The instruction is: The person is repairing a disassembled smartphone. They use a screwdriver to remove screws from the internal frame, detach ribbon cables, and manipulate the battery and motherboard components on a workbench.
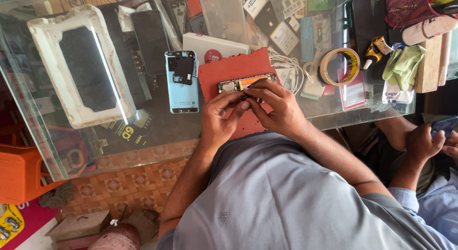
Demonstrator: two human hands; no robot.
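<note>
Presently both hands work over an opened phone (246, 83) lying on a red mat (229, 76) on the glass table (157, 130). The phone lies lengthwise across the mat's upper part, its inner boards and an orange strip exposed.

Left hand (220, 117): fingers curled together, the tips pressed at the phone's near edge. Whether they pinch a small part cannot be told.

Right hand (275, 107): fingers closed around a thin dark tool (255, 82), its tip laid on the phone's interior. The two hands touch at the fingertips.

Just left of the mat lies a light-blue back cover (182, 81), inner side up, with a dark component at its upper half. Beyond it, a dark phone (150, 40) rests face up. Farther left stands a white frame (78, 64) with a dark panel in its middle.

Above the mat sits a white box (212, 46) with a red mark. Right of the phone are coiled white cables (291, 71) and a tape roll (339, 66). Farther right lie a yellow-and-black tool (374, 52), a green cloth (404, 64) and a wooden block (429, 64). A pink mesh basket (410, 7) stands in the top right corner.

At the right edge another person's hand (424, 142) holds a blue phone (443, 126), well apart from the work. An orange stool (21, 173) stands under the table at the left.
</note>
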